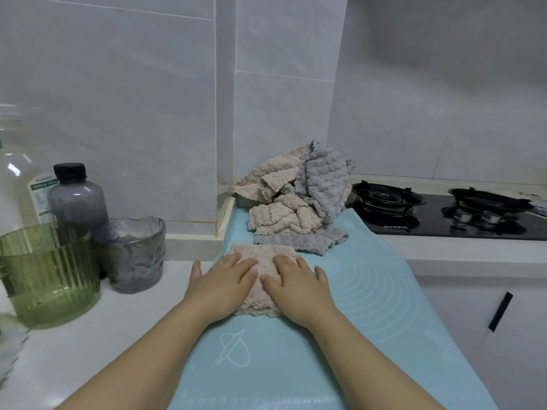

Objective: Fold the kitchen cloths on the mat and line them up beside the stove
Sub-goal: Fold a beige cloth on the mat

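pale grey wall tiles (118, 99) back a white counter (88, 335) where a light blue mat (370, 291) lies, printed with ring guides, a rolling-pin drawing and a ruled strip along its near edge; the figures there are too blurred to read. the black glass stove (438, 220) to the right carries a small white mark on its front edge, also unreadable. at far left a big clear bottle (17, 173) has a green-and-white label with print too small to make out, beside a dark bottle (77, 199), a green ribbed cup (50, 273) and a grey cup (133, 253). the left hand (225, 284) and right hand (299, 288) lie flat, fingers straight, pressing on a folded pink cloth (262, 258) on the mat. a heap of beige and grey cloths (296, 196) sits at the mat's far end, just beside the stove.
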Motion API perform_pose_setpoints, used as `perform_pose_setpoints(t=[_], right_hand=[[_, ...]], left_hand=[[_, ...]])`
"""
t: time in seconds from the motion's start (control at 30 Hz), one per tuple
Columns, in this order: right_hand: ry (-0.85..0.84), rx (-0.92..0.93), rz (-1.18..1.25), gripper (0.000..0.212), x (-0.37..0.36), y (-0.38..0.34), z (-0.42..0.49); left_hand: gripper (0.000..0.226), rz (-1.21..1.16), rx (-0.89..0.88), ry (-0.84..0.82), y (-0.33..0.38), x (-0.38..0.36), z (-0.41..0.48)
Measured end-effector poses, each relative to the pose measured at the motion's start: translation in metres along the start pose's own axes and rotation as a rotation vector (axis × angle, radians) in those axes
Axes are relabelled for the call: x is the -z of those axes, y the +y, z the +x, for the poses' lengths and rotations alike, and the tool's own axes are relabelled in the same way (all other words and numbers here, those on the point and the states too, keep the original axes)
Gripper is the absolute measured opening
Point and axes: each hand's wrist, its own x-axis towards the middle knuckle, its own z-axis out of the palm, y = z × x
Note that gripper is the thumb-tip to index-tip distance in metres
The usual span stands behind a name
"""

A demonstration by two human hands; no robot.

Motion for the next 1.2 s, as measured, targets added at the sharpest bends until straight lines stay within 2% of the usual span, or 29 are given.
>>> perform_pose_setpoints(t=[0.17,0.3,0.4,0.47,0.5,0.63,0.73,0.8,0.9,1.0,1.1,1.2], right_hand=[[-0.036,-0.041,-0.016,0.057,0.000,0.002,0.003],[-0.035,-0.034,0.029,0.053,0.000,0.001,0.001],[0.150,-0.022,0.157,0.039,0.003,0.002,-0.004],[0.311,-0.094,0.296,0.033,0.008,0.003,-0.008],[0.340,-0.135,0.336,0.032,0.010,0.003,-0.009],[0.252,-0.135,0.231,0.039,0.008,0.003,-0.008],[0.216,-0.114,0.262,0.048,0.006,0.005,-0.009],[0.195,-0.121,0.275,0.054,0.007,0.009,-0.012],[0.170,-0.172,0.353,0.059,0.010,0.006,-0.016],[0.137,-0.210,0.416,0.059,0.015,0.002,-0.015],[0.033,-0.261,0.508,0.052,0.026,0.001,-0.005],[-0.117,-0.376,0.528,0.053,0.040,0.000,0.005]], left_hand=[[0.047,0.128,0.006,0.002,0.005,-0.001,0.000],[0.046,0.094,0.013,0.021,0.006,-0.003,-0.003],[0.045,0.027,0.018,0.054,0.005,-0.003,-0.007],[0.044,-0.025,0.023,0.080,0.004,-0.002,-0.007],[0.043,-0.050,0.024,0.083,0.004,-0.002,-0.008],[0.043,-0.152,0.040,0.168,0.005,0.000,-0.012],[0.039,-0.240,0.126,0.288,0.003,0.000,-0.014],[0.028,-0.279,0.188,0.356,0.004,-0.001,-0.016],[0.026,-0.237,0.254,0.411,0.003,-0.003,-0.017],[0.046,-0.091,0.253,0.332,0.005,0.000,-0.022],[0.049,-0.031,0.222,0.250,0.008,0.002,-0.028],[0.052,-0.119,0.371,0.080,0.013,0.016,-0.025]])
